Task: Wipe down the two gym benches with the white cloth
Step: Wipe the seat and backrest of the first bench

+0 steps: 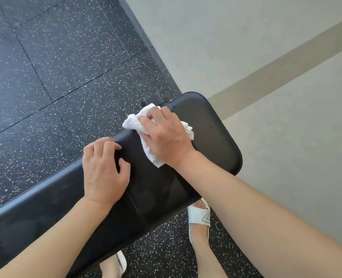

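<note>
A black padded gym bench (212,127) runs diagonally from the lower left to the middle right. My right hand (166,137) presses a crumpled white cloth (135,122) onto the pad near its far edge, close to the rounded end. Cloth sticks out beyond my fingers and below my wrist. My left hand (104,169) rests on the far edge of the pad, fingers curled over it, holding nothing. Only one bench is in view.
Dark speckled rubber floor tiles (56,67) lie beyond the bench. A pale wall (256,47) with a beige stripe rises at the right, close to the bench end. My feet in white sandals (199,215) stand under the near side. A black frame part (153,98) shows past the pad.
</note>
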### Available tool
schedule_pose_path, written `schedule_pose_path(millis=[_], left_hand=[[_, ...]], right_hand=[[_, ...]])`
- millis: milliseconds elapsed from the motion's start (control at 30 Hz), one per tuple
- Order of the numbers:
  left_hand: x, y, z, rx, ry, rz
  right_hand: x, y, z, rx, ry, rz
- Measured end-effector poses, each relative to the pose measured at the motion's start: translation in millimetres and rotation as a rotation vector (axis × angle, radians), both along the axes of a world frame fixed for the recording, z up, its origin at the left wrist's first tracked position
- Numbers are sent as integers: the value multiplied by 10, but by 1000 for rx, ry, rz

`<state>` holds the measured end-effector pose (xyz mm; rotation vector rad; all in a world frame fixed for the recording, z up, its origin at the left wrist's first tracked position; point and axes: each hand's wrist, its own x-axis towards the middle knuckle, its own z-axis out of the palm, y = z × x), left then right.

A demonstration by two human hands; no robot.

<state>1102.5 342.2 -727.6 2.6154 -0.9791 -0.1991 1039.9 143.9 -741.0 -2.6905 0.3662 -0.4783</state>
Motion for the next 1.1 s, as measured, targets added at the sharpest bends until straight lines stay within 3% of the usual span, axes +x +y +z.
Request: schedule_pose_path(millis=[233,533,667,833,933,1100], left_hand=[[-135,-927,50,-60,34,-228],[-224,-1231,-150,-66,-40,-163],[-236,-1275,-152,-28,-37,-154],[-219,-1271,-154,-18,-23,-142],[-227,-1280,-136,-5,-18,-148],[-242,-1300,-100,-8,-16,-156]], right_hand=[[-532,-680,101,25,43,-145],[-1645,-503,55,91,104,-122],[-1351,-563,59,105,93,-138],[-293,-824,47,145,35,-195],[246,-889,38,144,111,-197],[-198,-843,101,144,84,-188]])
